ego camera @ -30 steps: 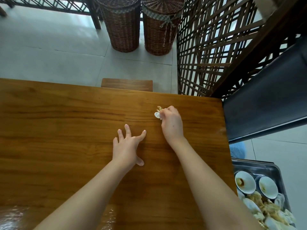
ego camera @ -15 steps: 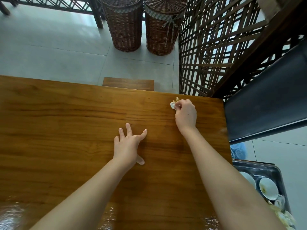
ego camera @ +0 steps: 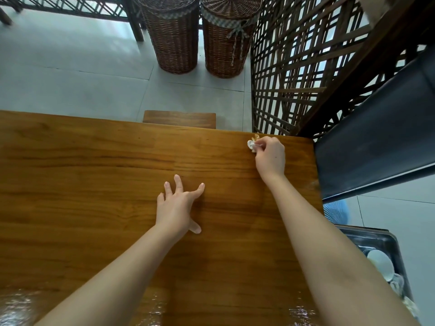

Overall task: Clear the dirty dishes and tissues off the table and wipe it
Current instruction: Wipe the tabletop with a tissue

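A person leans over the table (ego camera: pixel 94 184) with both arms stretched out. The right hand (ego camera: pixel 270 156) is at the far right corner of the table. Its fingers are curled in and pinch a small crumpled tissue (ego camera: pixel 251 145), white with a brown bit on top. The tissue sits low at the table's far edge, and I cannot tell if it touches the wood. The left hand (ego camera: pixel 175 208) is near the middle of the table. It holds nothing. Its fingers are spread wide and the tips press on the wood.

The near edge of the table shines wet. Past the table's right side, down low, stands a dark tub (ego camera: pixel 386 241) with a white bowl (ego camera: pixel 380 261) and other dishes in it. A dark bench (ego camera: pixel 376 137) runs along that same side. A stool (ego camera: pixel 179 118) peeks out from under the table's far edge. Beyond it two baskets (ego camera: pixel 173 36) stand on the floor, next to a wooden screen (ego camera: pixel 294 67).
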`<state>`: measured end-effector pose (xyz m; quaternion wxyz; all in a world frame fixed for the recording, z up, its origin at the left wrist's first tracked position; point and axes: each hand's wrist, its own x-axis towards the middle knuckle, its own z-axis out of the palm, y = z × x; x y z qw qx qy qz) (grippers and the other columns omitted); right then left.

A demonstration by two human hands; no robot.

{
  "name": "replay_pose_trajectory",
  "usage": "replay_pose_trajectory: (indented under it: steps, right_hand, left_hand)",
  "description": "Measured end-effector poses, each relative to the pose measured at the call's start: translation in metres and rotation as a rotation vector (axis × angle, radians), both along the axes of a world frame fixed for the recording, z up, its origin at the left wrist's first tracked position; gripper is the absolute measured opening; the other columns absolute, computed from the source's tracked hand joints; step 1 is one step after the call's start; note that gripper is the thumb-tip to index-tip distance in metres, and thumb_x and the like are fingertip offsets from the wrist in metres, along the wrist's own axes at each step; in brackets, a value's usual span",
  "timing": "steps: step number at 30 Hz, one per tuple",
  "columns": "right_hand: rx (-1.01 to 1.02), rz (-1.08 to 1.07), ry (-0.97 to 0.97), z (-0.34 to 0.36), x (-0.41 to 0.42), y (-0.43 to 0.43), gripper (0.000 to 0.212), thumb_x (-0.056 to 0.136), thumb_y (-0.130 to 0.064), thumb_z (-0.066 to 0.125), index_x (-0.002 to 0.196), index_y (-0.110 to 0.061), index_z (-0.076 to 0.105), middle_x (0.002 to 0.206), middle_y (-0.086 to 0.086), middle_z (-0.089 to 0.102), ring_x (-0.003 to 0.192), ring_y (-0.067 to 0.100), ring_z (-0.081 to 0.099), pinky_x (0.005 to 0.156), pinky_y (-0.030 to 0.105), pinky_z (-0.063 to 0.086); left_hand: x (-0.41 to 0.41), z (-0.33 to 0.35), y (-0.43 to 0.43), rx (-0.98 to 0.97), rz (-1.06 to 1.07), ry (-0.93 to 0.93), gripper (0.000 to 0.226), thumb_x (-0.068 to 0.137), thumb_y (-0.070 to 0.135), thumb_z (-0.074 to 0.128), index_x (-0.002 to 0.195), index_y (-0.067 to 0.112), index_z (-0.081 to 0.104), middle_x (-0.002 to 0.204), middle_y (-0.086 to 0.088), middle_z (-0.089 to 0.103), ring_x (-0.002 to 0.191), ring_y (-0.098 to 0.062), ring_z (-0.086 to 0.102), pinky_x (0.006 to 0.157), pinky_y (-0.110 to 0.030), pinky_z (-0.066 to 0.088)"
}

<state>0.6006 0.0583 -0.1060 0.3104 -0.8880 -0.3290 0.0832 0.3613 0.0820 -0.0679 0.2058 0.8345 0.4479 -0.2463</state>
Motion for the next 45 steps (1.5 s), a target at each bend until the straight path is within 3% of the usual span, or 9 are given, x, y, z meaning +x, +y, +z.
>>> replay_pose_trajectory:
  steps: [5,12,16,21,29,33,37,41,45]
  right_hand:
    - [-0.015,0.003,0.03,0.003,-0.002,-0.004,0.016,0.091,-0.011,0.06,0.104,-0.01,0.068,0.11,0.006,0.063,0.102,0.017,0.058,0.08,0.019,0.044]
    - [-0.069,-0.013,0.123,0.016,-0.03,0.008,0.017,0.089,-0.011,0.063,0.105,-0.011,0.07,0.109,0.006,0.068,0.099,0.016,0.062,0.077,0.02,0.044]
    - [-0.028,0.17,0.074,0.005,-0.087,0.025,0.017,0.091,-0.01,0.058,0.105,-0.011,0.069,0.103,0.003,0.065,0.091,0.011,0.057,0.074,0.017,0.042]
    - [0.011,0.241,0.048,0.003,-0.093,0.024,0.019,0.093,-0.008,0.055,0.108,-0.009,0.068,0.102,0.003,0.062,0.093,0.014,0.058,0.079,0.019,0.047]
    - [-0.017,-0.13,0.059,0.01,-0.002,-0.037,0.02,0.091,-0.006,0.057,0.11,-0.007,0.065,0.111,0.008,0.06,0.105,0.018,0.055,0.082,0.022,0.047]
    - [-0.014,-0.165,0.039,0.011,-0.016,-0.036,0.021,0.091,-0.003,0.056,0.11,-0.006,0.064,0.11,0.007,0.06,0.098,0.013,0.055,0.08,0.019,0.047]
    - [0.005,-0.014,0.05,0.003,-0.059,-0.042,0.019,0.095,-0.007,0.05,0.106,-0.009,0.066,0.103,0.003,0.06,0.09,0.005,0.048,0.068,0.009,0.036]
    - [0.026,0.222,-0.024,-0.003,-0.101,-0.072,0.02,0.094,-0.004,0.052,0.107,-0.008,0.066,0.101,0.001,0.062,0.094,0.01,0.054,0.083,0.019,0.046]
    - [-0.064,0.405,-0.155,0.0,-0.086,-0.102,0.02,0.091,0.0,0.053,0.103,-0.006,0.068,0.099,0.005,0.064,0.093,0.016,0.057,0.083,0.028,0.051]
  left_hand:
    - [-0.004,0.0,0.001,-0.009,-0.031,-0.001,0.115,0.067,0.037,0.083,0.15,0.044,0.003,0.157,-0.019,-0.015,0.144,-0.042,-0.007,0.117,-0.05,0.01]
    - [-0.041,-0.003,0.019,0.007,-0.138,-0.024,0.127,0.066,0.049,0.08,0.148,0.04,-0.016,0.158,-0.005,-0.021,0.147,-0.027,-0.005,0.118,-0.044,0.006]
    - [-0.05,-0.013,0.025,0.138,-0.118,0.074,0.126,0.062,0.068,0.07,0.144,0.045,-0.023,0.158,-0.008,-0.021,0.145,-0.039,-0.008,0.116,-0.05,-0.004]
    - [-0.051,-0.014,0.029,0.105,-0.107,0.051,0.124,0.06,0.07,0.07,0.144,0.048,-0.018,0.158,-0.005,-0.02,0.145,-0.039,-0.008,0.116,-0.05,-0.002]
    - [-0.049,-0.004,0.027,0.126,-0.135,0.059,0.122,0.063,0.067,0.071,0.147,0.045,-0.015,0.159,-0.008,-0.016,0.145,-0.04,-0.004,0.117,-0.052,0.003]
    - [-0.048,-0.003,0.026,0.118,-0.125,0.055,0.121,0.063,0.065,0.072,0.147,0.045,-0.014,0.159,-0.008,-0.016,0.145,-0.04,-0.003,0.118,-0.053,0.005]
    - [-0.048,-0.002,0.025,0.132,-0.135,0.071,0.122,0.063,0.067,0.071,0.147,0.045,-0.014,0.159,-0.008,-0.016,0.145,-0.04,-0.001,0.118,-0.052,0.006]
    - [-0.049,-0.005,0.027,0.136,-0.129,0.067,0.123,0.061,0.068,0.072,0.147,0.045,-0.013,0.159,-0.008,-0.015,0.145,-0.041,0.0,0.117,-0.052,0.006]
    - [-0.05,-0.008,0.029,0.111,-0.117,0.073,0.125,0.058,0.069,0.073,0.147,0.047,-0.012,0.159,-0.006,-0.016,0.145,-0.04,-0.002,0.117,-0.053,0.005]
